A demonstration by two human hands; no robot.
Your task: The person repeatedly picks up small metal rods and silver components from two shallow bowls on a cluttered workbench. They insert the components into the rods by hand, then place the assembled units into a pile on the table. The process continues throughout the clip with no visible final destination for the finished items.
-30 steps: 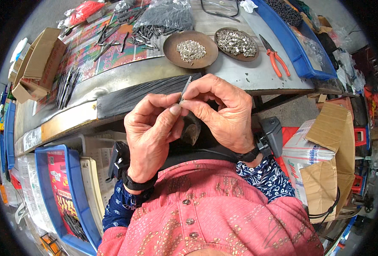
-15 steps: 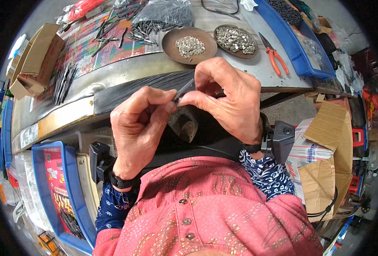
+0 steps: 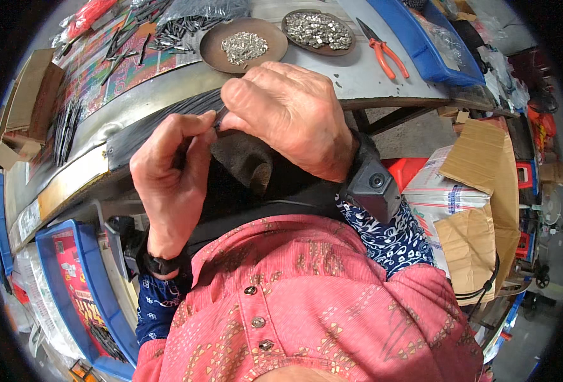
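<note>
My left hand (image 3: 173, 169) is closed, thumb and forefinger pinching a small slim dark-grey piece (image 3: 220, 117) just off the table's near edge. Against it from the other side, my right hand (image 3: 288, 114) is curled with thumb and forefinger on the same piece. Most of that piece is covered by the fingers, so its exact kind cannot be told. Beyond my hands lies a round brown dish (image 3: 210, 53) of small silver metal bits (image 3: 244, 48). Right of it, a second dish (image 3: 287, 32) holds larger shiny metal pieces (image 3: 319, 29).
Orange-handled pliers (image 3: 386, 57) lie right of the dishes, beside a blue tray (image 3: 421, 41). Dark slim parts (image 3: 67, 132) lie at left, near a cardboard box (image 3: 24, 108). Below the table stand a blue bin (image 3: 90, 254) at left and cardboard (image 3: 469, 159) at right.
The view has shifted, so both hands and the table appear further left. My right hand has turned more palm-down and its fingers now cover more of the grey piece.
</note>
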